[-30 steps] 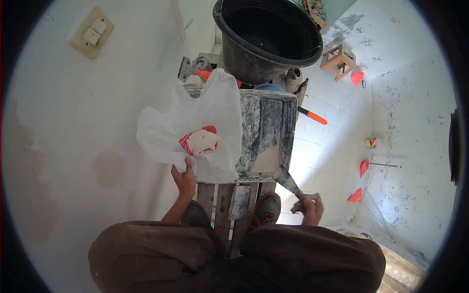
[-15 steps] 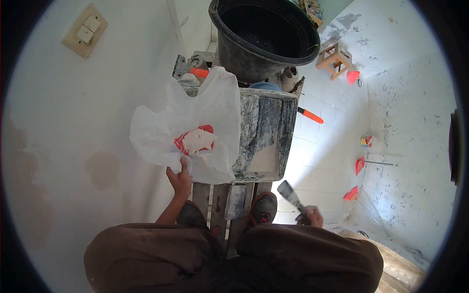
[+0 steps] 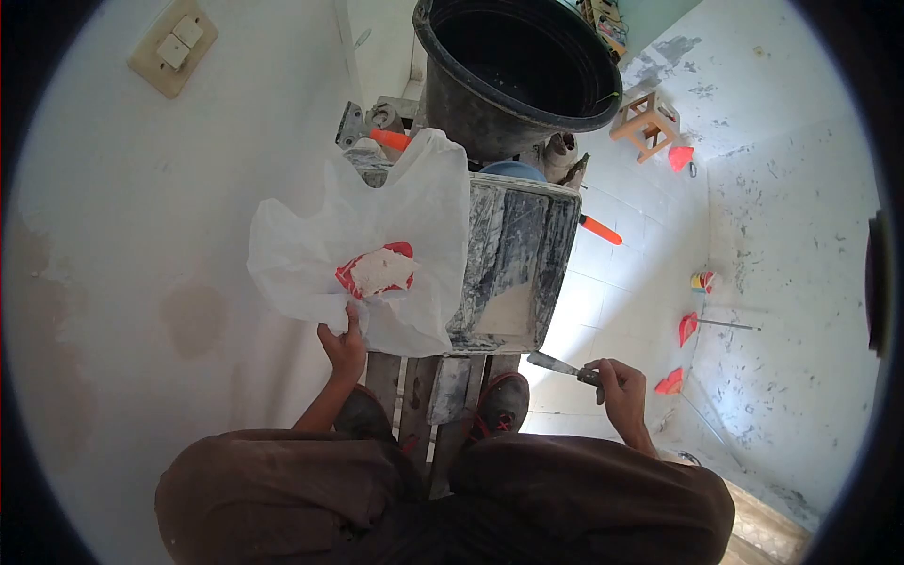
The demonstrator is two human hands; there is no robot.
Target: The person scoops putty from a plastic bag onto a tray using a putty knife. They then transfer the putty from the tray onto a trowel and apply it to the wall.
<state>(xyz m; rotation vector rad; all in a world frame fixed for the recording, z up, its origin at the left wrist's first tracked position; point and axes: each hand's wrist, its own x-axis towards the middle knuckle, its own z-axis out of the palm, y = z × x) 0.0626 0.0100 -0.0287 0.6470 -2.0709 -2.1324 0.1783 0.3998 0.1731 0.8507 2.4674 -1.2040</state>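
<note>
My left hand point(image 3: 345, 347) grips the lower edge of a white plastic bag point(image 3: 311, 245). Pale powder point(image 3: 381, 271) shows in the bag's opening, with red material around it. The bag lies over the left part of a stained black tray point(image 3: 557, 273), which has a pale patch of material at its lower right. In my right hand point(image 3: 621, 391) is a putty knife point(image 3: 556, 363), closed in around the handle, its blade pointing left just below the tray's lower right corner.
A large black bucket point(image 3: 490, 122) stands behind the tray. An orange handle point(image 3: 601, 230) sticks out right of the tray. Wooden slats point(image 3: 416, 395) lie below, by my shoes. A switch plate point(image 3: 173, 47) is on the left wall; a small stool point(image 3: 646, 126) stands at the back right.
My right hand has moved up and slightly right with the putty knife, whose blade has turned flatter toward the tray. My left hand still holds the bag in nearly the same place.
</note>
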